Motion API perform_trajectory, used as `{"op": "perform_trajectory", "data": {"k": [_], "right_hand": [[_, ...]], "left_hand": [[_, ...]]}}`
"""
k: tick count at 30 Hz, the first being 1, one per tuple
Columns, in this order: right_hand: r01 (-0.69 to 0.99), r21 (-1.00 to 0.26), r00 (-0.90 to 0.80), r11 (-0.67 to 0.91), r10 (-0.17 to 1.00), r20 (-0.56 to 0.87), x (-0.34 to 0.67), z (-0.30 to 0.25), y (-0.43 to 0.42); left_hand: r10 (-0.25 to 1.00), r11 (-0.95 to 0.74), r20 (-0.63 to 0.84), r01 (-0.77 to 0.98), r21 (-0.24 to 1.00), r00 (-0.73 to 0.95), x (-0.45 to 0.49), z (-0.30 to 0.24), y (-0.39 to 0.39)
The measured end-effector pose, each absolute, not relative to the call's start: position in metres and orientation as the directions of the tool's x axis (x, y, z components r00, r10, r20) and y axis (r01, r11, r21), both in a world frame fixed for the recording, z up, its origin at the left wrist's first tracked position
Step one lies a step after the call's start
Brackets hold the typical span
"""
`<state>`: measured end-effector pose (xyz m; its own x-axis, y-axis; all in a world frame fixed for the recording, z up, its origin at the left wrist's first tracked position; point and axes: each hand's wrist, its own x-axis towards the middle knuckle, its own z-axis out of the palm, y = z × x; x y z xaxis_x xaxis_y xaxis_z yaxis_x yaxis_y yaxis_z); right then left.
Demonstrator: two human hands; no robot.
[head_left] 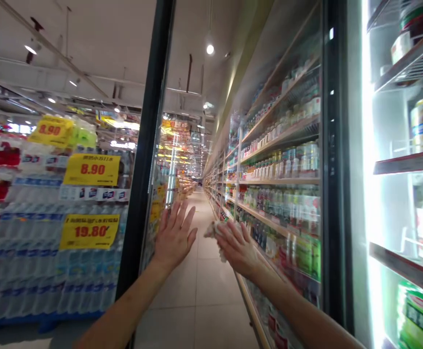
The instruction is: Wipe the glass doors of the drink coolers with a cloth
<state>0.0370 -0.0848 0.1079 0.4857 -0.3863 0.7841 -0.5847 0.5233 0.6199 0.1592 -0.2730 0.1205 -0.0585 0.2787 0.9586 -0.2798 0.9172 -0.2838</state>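
Note:
A glass fridge door with a dark frame point(141, 145) stands swung open in front of me. My left hand point(175, 232) lies flat against the glass near the left side of that frame, fingers spread and holding nothing. My right hand point(238, 247) presses a crumpled whitish cloth point(213, 230) to the pane, lower middle. The cloth sticks out past the fingertips and under the palm; the rest of it is hidden by the hand. Both forearms reach up from the bottom edge.
Lit fridge shelves point(411, 160) with jars, cans and a green package point(420, 315) are close on the right. At left stand stacked bottled drinks point(33, 237) with yellow price signs point(91, 169). Through or in the glass, shelves of drinks point(280, 165) line a tiled aisle point(197, 291).

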Motion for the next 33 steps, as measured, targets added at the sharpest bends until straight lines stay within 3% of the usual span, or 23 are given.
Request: {"op": "perform_trajectory", "data": {"k": [2, 5, 7, 9, 12, 14, 18, 19, 20, 23, 24, 26, 28, 30, 31, 33], "right_hand": [[-0.612, 0.546, 0.463, 0.573, -0.301, 0.834, 0.035, 0.121, -0.087], [-0.672, 0.249, 0.320, 0.698, -0.030, 0.947, 0.033, 0.163, -0.093], [-0.688, 0.131, 0.242, 0.714, 0.055, 0.969, 0.035, 0.183, -0.099], [-0.685, 0.178, 0.237, 0.707, -0.014, 0.971, 0.041, 0.186, -0.106], [-0.634, 0.438, 0.365, 0.638, -0.253, 0.896, 0.050, 0.178, -0.112], [-0.611, 0.503, 0.411, 0.611, -0.299, 0.861, 0.053, 0.185, -0.114], [-0.679, 0.248, 0.247, 0.691, -0.102, 0.964, 0.059, 0.230, -0.119], [-0.681, 0.237, 0.230, 0.693, -0.105, 0.967, 0.063, 0.238, -0.121], [-0.671, 0.293, 0.251, 0.681, -0.163, 0.954, 0.066, 0.243, -0.123], [-0.567, 0.619, 0.419, 0.543, -0.457, 0.784, 0.069, 0.244, -0.126], [-0.538, 0.666, 0.442, 0.517, -0.500, 0.745, 0.067, 0.244, -0.124], [-0.555, 0.587, 0.396, 0.589, -0.434, 0.810, 0.058, 0.246, -0.113], [-0.622, 0.312, 0.255, 0.718, -0.191, 0.948, 0.046, 0.252, -0.097], [-0.647, 0.069, 0.143, 0.759, 0.032, 0.989, 0.037, 0.255, -0.082], [-0.646, 0.031, 0.128, 0.763, 0.069, 0.989, 0.033, 0.254, -0.077], [-0.624, 0.159, 0.188, 0.765, -0.050, 0.981, 0.028, 0.246, -0.068]], "left_hand": [[0.282, 0.914, 0.957, -0.283, -0.289, -0.064, 0.159, 0.120, -0.273], [0.271, 0.917, 0.959, -0.281, -0.284, -0.084, 0.160, 0.120, -0.274], [0.265, 0.918, 0.960, -0.281, -0.280, -0.092, 0.161, 0.119, -0.273], [0.269, 0.916, 0.959, -0.286, -0.282, -0.086, 0.161, 0.119, -0.273], [0.279, 0.913, 0.957, -0.286, -0.290, -0.081, 0.163, 0.119, -0.273], [0.287, 0.911, 0.954, -0.284, -0.299, -0.085, 0.163, 0.119, -0.273], [0.274, 0.913, 0.958, -0.289, -0.287, -0.087, 0.165, 0.117, -0.272], [0.269, 0.915, 0.959, -0.287, -0.283, -0.087, 0.165, 0.116, -0.272], [0.272, 0.916, 0.959, -0.283, -0.285, -0.085, 0.166, 0.116, -0.273], [0.285, 0.918, 0.956, -0.265, -0.294, -0.073, 0.166, 0.113, -0.274], [0.285, 0.921, 0.956, -0.257, -0.292, -0.065, 0.165, 0.113, -0.274], [0.284, 0.926, 0.958, -0.245, -0.287, -0.049, 0.165, 0.113, -0.275], [0.280, 0.930, 0.959, -0.237, -0.281, -0.039, 0.165, 0.113, -0.275], [0.282, 0.930, 0.959, -0.235, -0.283, -0.037, 0.166, 0.114, -0.275], [0.288, 0.928, 0.957, -0.236, -0.290, -0.042, 0.167, 0.114, -0.276], [0.308, 0.918, 0.950, -0.246, -0.310, -0.048, 0.169, 0.115, -0.276]]}}
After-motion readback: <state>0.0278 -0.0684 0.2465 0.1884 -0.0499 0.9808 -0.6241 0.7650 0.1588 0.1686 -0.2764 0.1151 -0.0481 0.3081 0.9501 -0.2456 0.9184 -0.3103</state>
